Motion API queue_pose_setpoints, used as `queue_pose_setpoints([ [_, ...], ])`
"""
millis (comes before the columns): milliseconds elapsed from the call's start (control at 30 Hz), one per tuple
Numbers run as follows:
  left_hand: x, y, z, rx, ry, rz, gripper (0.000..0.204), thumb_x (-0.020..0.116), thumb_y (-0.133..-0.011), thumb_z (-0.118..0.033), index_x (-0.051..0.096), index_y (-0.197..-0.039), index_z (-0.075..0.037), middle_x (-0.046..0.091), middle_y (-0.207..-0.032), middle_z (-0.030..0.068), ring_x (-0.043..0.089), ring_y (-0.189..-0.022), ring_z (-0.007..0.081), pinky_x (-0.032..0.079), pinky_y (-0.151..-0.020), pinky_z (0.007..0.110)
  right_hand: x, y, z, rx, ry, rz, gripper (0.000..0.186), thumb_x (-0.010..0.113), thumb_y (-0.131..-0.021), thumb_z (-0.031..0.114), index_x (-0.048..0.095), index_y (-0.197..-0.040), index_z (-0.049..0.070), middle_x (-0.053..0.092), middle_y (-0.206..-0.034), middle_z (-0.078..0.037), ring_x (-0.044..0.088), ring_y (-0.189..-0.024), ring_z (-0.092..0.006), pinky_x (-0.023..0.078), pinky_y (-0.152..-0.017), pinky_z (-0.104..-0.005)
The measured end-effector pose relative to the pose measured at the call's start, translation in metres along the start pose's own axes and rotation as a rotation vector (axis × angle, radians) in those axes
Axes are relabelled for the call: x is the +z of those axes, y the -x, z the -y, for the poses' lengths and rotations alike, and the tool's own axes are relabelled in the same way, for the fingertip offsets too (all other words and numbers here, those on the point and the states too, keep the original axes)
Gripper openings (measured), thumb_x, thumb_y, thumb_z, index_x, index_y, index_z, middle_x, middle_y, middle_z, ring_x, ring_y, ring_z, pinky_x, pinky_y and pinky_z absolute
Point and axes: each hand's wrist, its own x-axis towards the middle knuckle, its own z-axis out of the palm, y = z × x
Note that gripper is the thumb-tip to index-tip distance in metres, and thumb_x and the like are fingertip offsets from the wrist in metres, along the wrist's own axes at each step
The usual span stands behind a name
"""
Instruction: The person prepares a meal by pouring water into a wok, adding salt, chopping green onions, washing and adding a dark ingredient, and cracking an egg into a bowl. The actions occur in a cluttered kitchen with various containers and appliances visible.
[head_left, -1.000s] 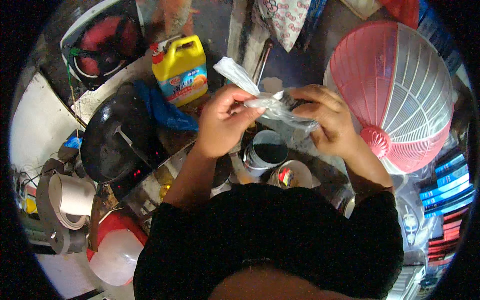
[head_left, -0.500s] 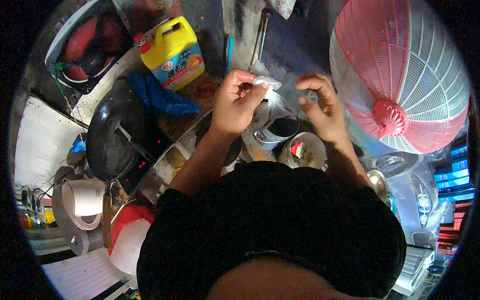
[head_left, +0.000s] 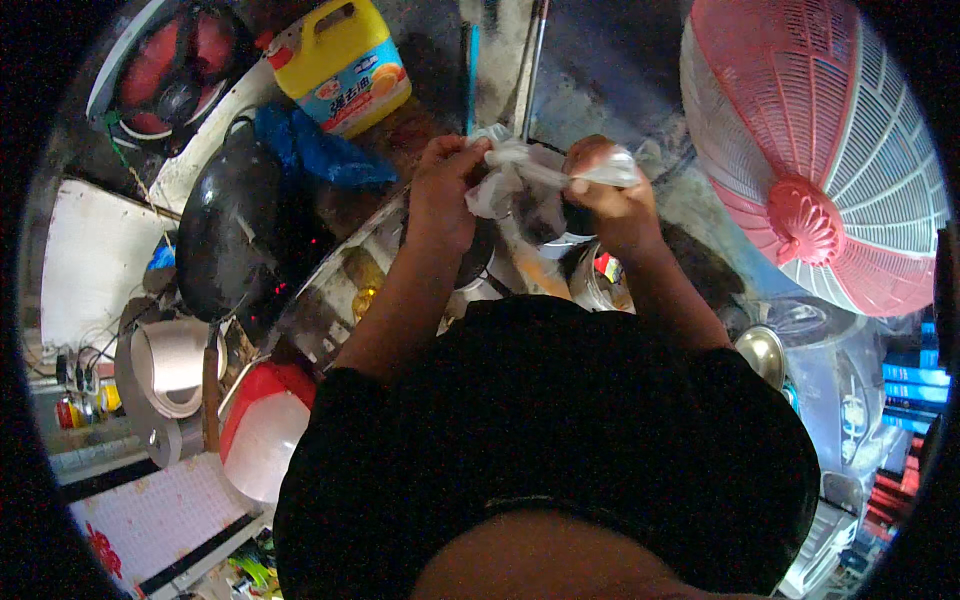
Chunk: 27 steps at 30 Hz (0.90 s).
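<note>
Between my hands stretches a thin white translucent plastic bag (head_left: 512,168), bunched and twisted, with something dark in its lower part. My left hand (head_left: 445,190) is closed, pinching one end of it. My right hand (head_left: 615,205) is closed round another part, and a white end sticks out above those fingers; motion blurs them a little. Below the bag stands a bucket with a dark inside (head_left: 578,220), partly covered by the bag and my right hand. A second bucket (head_left: 588,280), holding red and yellow scraps, is partly behind my right forearm.
At left, a black wok (head_left: 225,230) sits near a blue plastic bag (head_left: 335,160) and a yellow jug (head_left: 350,65). A large pink and white fan grille (head_left: 800,215) stands at right. Long rods (head_left: 530,75) lean beyond my hands. A metal lid (head_left: 762,357) lies near my right elbow.
My right hand, open and apart before, has now closed on the plastic bag. Both hands have the bag pulled sideways between them, and the view has shifted slightly.
</note>
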Motion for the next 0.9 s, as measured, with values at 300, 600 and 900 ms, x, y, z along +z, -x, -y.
queue_pose_setpoints([
  [300,0.0,0.008,-0.015,-0.368,0.208,-0.104,0.023,0.068,-0.086,-0.013,0.053,-0.101,-0.006,0.061,-0.083,0.0038,0.057,-0.072,0.0111,0.046,-0.059,0.027,-0.012,0.014,0.007,0.421,-0.022,-0.043,0.059,0.036,-0.097,0.05,0.06,-0.11,-0.002,0.062,-0.076,-0.009,0.058,-0.065,-0.0179,0.044,-0.058,-0.0285],
  [600,0.0,0.028,-0.024,-0.213,0.041,0.102,0.017,0.065,-0.088,-0.011,0.054,-0.099,-0.005,0.06,-0.083,0.0041,0.056,-0.071,0.0094,0.046,-0.061,0.024,0.015,0.001,-0.008,0.391,0.228,0.232,0.034,0.048,-0.097,0.034,0.061,-0.112,0.006,0.061,-0.076,-0.005,0.055,-0.066,-0.0149,0.046,-0.06,-0.0285],
  [900,-0.029,0.039,-0.037,-0.122,-0.625,0.196,0.031,0.068,-0.086,-0.024,0.058,-0.107,-0.004,0.065,-0.093,0.0108,0.063,-0.083,0.023,0.05,-0.072,0.034,-0.003,-0.012,-0.016,-0.193,0.557,0.108,0.013,0.062,-0.088,0.014,0.061,-0.097,0.004,0.061,-0.098,-0.01,0.06,-0.086,-0.019,0.049,-0.077,-0.0315],
])
